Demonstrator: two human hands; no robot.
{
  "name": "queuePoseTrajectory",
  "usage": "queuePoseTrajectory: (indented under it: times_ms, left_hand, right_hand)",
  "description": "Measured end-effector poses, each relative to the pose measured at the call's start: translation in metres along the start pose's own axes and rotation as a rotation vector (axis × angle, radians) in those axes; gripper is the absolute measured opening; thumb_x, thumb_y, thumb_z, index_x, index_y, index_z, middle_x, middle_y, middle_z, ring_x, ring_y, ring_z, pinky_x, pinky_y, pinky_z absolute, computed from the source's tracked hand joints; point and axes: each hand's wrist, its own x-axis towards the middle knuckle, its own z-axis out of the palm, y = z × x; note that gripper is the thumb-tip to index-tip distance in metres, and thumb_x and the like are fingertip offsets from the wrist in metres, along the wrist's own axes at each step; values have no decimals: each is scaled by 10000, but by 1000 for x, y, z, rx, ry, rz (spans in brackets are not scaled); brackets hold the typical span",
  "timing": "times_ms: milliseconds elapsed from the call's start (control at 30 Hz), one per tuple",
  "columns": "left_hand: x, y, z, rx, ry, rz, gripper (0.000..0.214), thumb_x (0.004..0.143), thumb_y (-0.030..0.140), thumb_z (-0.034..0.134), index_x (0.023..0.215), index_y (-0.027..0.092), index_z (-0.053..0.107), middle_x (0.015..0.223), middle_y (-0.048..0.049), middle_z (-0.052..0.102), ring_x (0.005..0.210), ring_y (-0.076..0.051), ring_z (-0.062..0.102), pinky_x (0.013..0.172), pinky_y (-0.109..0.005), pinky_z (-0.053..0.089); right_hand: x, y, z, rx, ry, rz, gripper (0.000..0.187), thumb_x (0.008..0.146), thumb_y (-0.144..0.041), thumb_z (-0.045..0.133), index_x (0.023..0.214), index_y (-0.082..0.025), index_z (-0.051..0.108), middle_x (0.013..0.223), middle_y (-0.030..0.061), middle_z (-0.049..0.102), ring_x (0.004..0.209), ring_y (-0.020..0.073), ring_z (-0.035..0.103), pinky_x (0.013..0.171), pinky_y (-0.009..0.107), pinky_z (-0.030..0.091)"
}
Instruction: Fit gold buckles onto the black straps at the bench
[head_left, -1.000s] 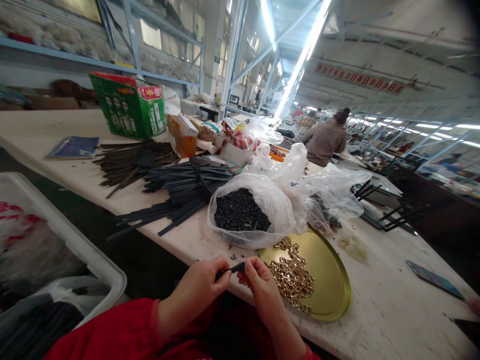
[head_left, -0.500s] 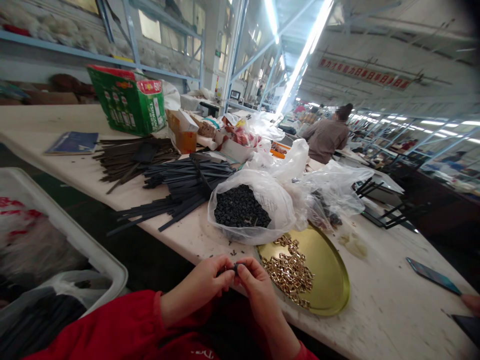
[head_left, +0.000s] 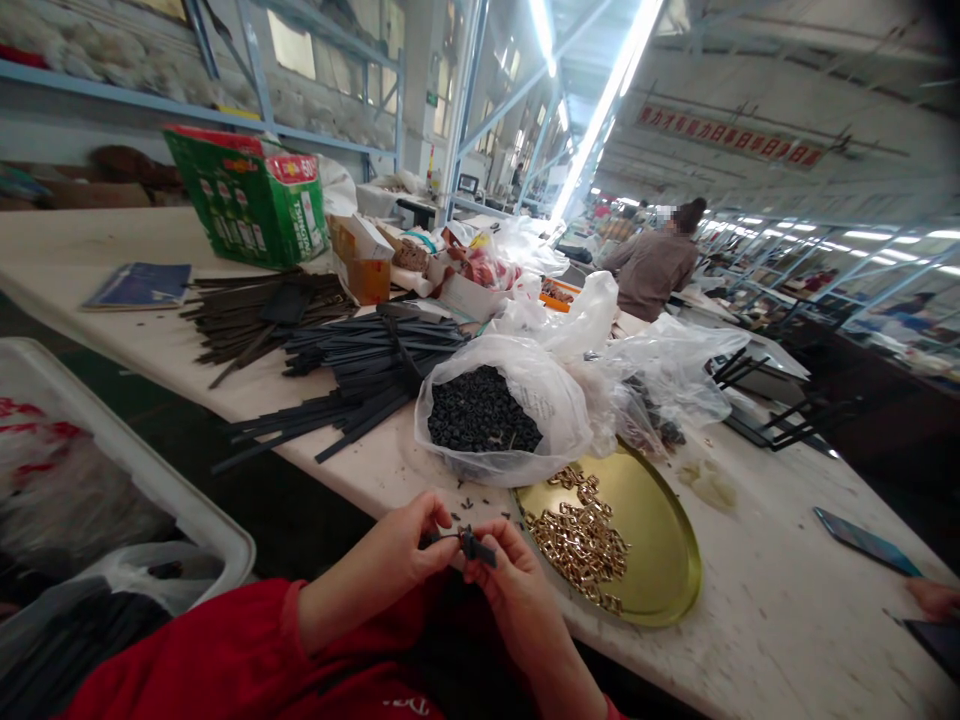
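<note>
Just past the table's near edge, my left hand (head_left: pixel 397 552) and my right hand (head_left: pixel 516 580) pinch the same dark strap (head_left: pixel 478 549) between thumbs and fingers. One end of the strap juts out over my right thumb, and a small piece at its middle is too small to make out. Gold metal buckles (head_left: pixel 581 545) lie heaped on a round gold tray (head_left: pixel 664 590), close to my right hand. Beyond both hands stands a clear plastic bag (head_left: pixel 559 400) of small black loops (head_left: pixel 480 410).
Dark strips (head_left: pixel 367 355) lie fanned out at the left, near a green carton (head_left: pixel 247 210) and a blue booklet (head_left: pixel 139 285). A white bin (head_left: pixel 187 515) stands below the table's edge. On the right are a phone (head_left: pixel 866 540) and another person's hand (head_left: pixel 934 598).
My hands have drawn slightly apart, and my left hand has moved a little left and up. More of the dark strap now shows between them.
</note>
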Motion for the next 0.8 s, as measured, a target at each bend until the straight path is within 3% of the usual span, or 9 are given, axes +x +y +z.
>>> queuePoseTrajectory:
  times_ms: [100,333,433,533,633,733,800]
  left_hand:
    - [-4,2,0,121,19,39,174,759,330,556,828,173,528,736,11,618,670,-149,558,594,-234,393]
    - [-13,5,0,237,-2,28,176,762,327,553,850,176,578,814,-19,653,742,-181,583,651,-259,410]
    - [-16,10,-1,129,-55,51,164,764,304,540,839,172,600,808,-13,664,745,-173,590,661,-253,422]
    - [-17,14,-2,-85,-150,41,150,748,239,508,819,149,605,797,-17,673,742,-160,599,660,-239,440]
    - [-18,15,-2,-259,-229,0,182,716,193,492,851,130,598,834,-28,669,785,-159,598,689,-238,449]
    - [-17,10,1,-344,-306,-81,221,699,210,505,884,121,588,804,-21,650,720,-141,586,629,-226,441]
    - [-18,4,5,-376,-341,-135,259,695,230,515,919,118,580,772,-12,641,643,-124,571,579,-218,428]
  right_hand:
    - [-2,6,0,-7,-91,92,268,704,-288,730,912,-185,594,739,-23,608,636,84,520,620,198,394]
    - [-8,11,-1,43,-143,129,267,683,-229,737,705,-179,476,644,-46,564,593,78,488,588,190,351]
    - [-7,11,-2,-62,-87,51,266,720,-274,697,679,-177,453,653,-46,547,604,77,486,600,195,361]
    - [-3,11,-2,-173,66,-28,312,733,-327,654,656,-203,378,570,-66,521,529,79,478,545,199,371]
    - [-2,11,-2,-335,198,-110,290,702,-337,647,762,-226,386,504,-106,471,438,85,459,461,197,353]
    - [-8,12,-6,-534,114,-93,219,763,-358,565,854,-212,431,499,-102,458,418,83,433,422,190,320]
    - [-13,13,-8,-615,36,-67,175,809,-371,499,812,-208,438,498,-91,456,420,82,410,413,190,304]
